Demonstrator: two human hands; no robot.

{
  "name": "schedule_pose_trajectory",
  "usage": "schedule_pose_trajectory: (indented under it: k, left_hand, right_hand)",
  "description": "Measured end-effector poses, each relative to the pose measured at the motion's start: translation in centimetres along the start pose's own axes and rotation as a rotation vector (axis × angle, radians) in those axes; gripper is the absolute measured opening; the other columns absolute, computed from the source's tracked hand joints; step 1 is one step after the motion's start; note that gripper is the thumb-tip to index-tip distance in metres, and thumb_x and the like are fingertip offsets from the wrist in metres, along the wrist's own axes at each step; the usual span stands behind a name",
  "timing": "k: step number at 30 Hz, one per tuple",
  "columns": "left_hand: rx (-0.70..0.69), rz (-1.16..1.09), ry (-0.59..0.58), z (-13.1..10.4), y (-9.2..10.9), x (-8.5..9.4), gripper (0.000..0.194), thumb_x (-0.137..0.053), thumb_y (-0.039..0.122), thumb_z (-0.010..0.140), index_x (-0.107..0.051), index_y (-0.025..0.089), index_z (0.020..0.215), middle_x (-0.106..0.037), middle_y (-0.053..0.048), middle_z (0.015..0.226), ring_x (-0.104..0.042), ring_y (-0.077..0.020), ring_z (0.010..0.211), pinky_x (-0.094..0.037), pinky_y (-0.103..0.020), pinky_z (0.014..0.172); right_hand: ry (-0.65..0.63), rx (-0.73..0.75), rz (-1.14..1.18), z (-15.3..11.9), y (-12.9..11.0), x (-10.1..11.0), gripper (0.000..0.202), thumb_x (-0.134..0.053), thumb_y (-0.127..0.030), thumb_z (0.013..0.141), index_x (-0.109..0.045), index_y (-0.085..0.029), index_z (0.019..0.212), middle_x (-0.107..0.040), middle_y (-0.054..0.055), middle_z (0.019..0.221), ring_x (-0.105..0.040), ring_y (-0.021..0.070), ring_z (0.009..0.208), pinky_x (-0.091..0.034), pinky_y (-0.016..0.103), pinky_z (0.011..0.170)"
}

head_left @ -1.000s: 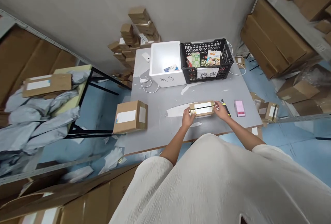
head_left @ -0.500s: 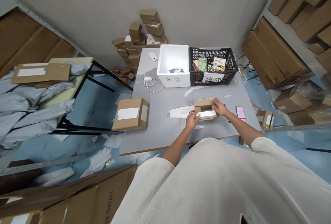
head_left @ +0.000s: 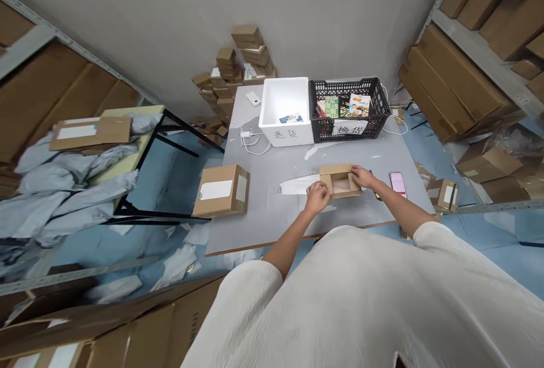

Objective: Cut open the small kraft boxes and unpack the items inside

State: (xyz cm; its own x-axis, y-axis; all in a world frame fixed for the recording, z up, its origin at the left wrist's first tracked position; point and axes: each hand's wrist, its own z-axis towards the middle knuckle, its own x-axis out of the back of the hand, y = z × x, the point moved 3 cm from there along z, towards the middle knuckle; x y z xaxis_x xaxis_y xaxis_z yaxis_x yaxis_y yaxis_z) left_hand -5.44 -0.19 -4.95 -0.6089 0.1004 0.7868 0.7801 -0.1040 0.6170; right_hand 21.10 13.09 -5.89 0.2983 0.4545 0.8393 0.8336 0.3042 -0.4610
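A small open cardboard box (head_left: 325, 170) lies on the grey table (head_left: 272, 218) in front of me, its flap raised at the back and its inside showing. My right hand (head_left: 362, 176) grips the box at its upper right corner. At the left side, my left hand (head_left: 318, 197) has its fingers curled in and pressed together on the box edge. A strip of white paper or film (head_left: 295, 185) sticks out to the left of the box. Under my right forearm, a black and yellow object (head_left: 377, 195) is partly hidden.
A larger taped box (head_left: 221, 189) stands at the table's left edge. Behind are a white foam box (head_left: 284, 136) and a black crate (head_left: 351, 130) with packets. A phone with a pink screen (head_left: 398, 184) lies right. Shelves of cartons (head_left: 459, 85) flank the table.
The box has tipped so its inside faces me more, and the white label on its front no longer shows. My left hand's fingers have curled in. The view has shifted slightly.
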Motion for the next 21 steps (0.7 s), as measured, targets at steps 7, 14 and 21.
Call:
schedule_pose_trajectory:
  k: [7,14,21]
  left_hand:
    - [-0.130,0.195,-0.243,1.4,0.7,-1.4,0.059,-0.082,0.017,0.082,-0.066,0.030,0.137,-0.040,-0.016,0.172,-0.030,-0.0397,0.165,-0.022,-0.068,0.131]
    - [-0.097,0.222,-0.137,0.9,0.7,-0.1,0.059,-0.087,0.026,0.082,-0.064,0.029,0.136,-0.035,-0.017,0.178,-0.022,-0.0447,0.169,-0.010,-0.073,0.134]
    - [0.086,0.262,-0.007,-1.2,-1.8,1.6,0.058,-0.085,0.053,0.088,-0.065,0.023,0.133,-0.042,-0.024,0.171,-0.029,-0.0488,0.163,-0.017,-0.072,0.131]
  right_hand:
    - [0.117,-0.002,-0.025,-0.4,-1.1,-3.2,0.065,-0.065,-0.029,0.096,-0.053,-0.013,0.158,-0.053,0.021,0.167,-0.047,0.0353,0.157,-0.038,0.052,0.131]
    - [0.190,-0.037,-0.006,-0.5,-2.1,-4.4,0.071,-0.071,-0.033,0.092,-0.047,-0.016,0.157,-0.050,0.023,0.166,-0.042,0.0365,0.157,-0.039,0.053,0.129]
    - [0.175,-0.060,0.009,-1.3,-3.0,-4.4,0.073,-0.061,-0.021,0.092,-0.043,-0.012,0.162,-0.043,0.025,0.170,-0.036,0.0395,0.159,-0.037,0.056,0.129]
